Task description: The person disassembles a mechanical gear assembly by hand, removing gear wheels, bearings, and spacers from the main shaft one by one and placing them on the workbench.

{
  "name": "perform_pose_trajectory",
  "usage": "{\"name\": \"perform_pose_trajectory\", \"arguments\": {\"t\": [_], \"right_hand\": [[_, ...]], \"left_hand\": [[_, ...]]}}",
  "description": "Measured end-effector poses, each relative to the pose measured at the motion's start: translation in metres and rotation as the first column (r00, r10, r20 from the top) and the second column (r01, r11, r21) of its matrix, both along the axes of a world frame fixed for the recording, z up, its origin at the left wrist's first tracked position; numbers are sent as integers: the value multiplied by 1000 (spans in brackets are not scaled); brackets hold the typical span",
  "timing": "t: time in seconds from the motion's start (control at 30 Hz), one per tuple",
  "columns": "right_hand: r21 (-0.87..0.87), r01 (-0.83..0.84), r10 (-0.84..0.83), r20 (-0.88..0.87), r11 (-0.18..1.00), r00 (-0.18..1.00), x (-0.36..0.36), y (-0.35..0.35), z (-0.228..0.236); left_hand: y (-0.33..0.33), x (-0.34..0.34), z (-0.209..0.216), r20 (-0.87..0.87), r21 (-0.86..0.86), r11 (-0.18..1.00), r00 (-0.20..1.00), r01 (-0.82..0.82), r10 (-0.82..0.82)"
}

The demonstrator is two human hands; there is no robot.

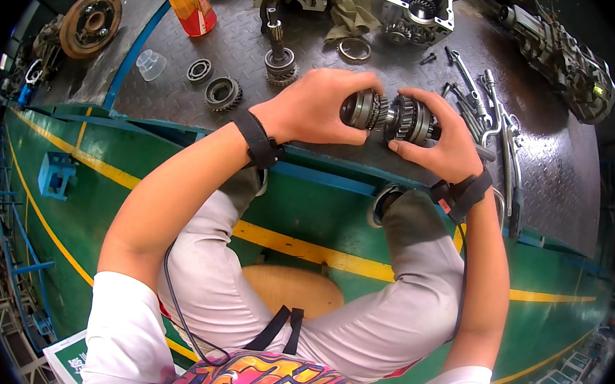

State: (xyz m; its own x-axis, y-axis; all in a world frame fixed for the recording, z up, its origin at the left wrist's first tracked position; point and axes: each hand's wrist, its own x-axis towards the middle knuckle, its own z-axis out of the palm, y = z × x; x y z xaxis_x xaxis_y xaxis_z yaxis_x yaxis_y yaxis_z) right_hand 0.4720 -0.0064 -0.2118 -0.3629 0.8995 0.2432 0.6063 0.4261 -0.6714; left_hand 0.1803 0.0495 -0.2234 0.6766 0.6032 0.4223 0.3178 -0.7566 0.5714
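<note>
Above the near edge of the metal bench, both my hands are closed around a gear shaft held lengthwise between them. My left hand curls round the gear at the left end, thumb below and fingers over the top. Around the larger toothed gear at the right end, my right hand has its fingers and thumb. Bare shaft shows between the two gear groups. Left of my hands, another gear shaft stands upright. Beside it lie a toothed gear ring and a bearing.
An orange drink bottle and a clear plastic cup stand at the left. Wrenches and bolts lie at the right. Farther back are an open gearbox housing, a metal ring, a cloth and a transmission.
</note>
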Motion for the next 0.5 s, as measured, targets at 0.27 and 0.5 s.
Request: {"name": "perform_pose_trajectory", "arguments": {"t": [0.27,0.5], "right_hand": [[17,22,-22,22,1000,1000,-1,-3,0],[19,18,-19,31,1000,999,0,-3,-3]], "left_hand": [[0,11,-13,62,-27,1000,998,-15,16],[2,2,-2,-29,-36,999,1000,-13,12]]}}
